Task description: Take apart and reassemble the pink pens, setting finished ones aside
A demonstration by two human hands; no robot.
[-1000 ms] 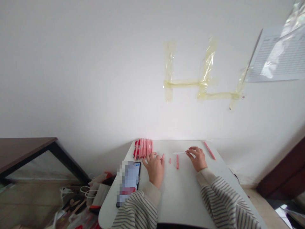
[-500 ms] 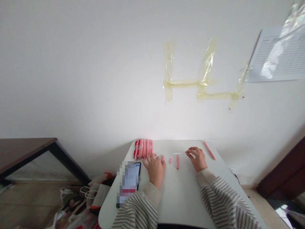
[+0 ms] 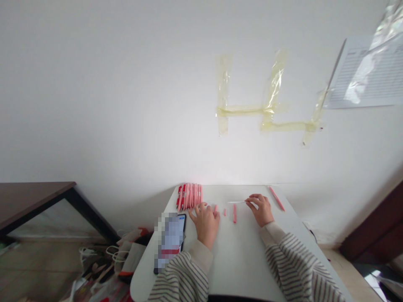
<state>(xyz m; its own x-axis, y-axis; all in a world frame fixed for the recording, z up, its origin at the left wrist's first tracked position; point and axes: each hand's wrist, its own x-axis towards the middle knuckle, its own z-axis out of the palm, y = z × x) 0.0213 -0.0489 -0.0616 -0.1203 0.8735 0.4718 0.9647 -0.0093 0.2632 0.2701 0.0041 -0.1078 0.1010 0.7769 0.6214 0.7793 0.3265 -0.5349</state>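
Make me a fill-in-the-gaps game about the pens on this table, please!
The row of pens beside the left hand is mostly ____ in colour.
The right hand pinches a thin ____ refill.
The phone lies on the table, on the person's ____ side.
Both sleeves have a pattern of ____.
Missing words: pink, white, left, stripes.

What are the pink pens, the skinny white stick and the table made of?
The pink pens look like smooth plastic: even bright colour, rounded barrels. The skinny white stick, pinched at its end by the right hand, seems pale plastic, though it is too small to be sure. The table has a matte white top, maybe laminate or painted board.
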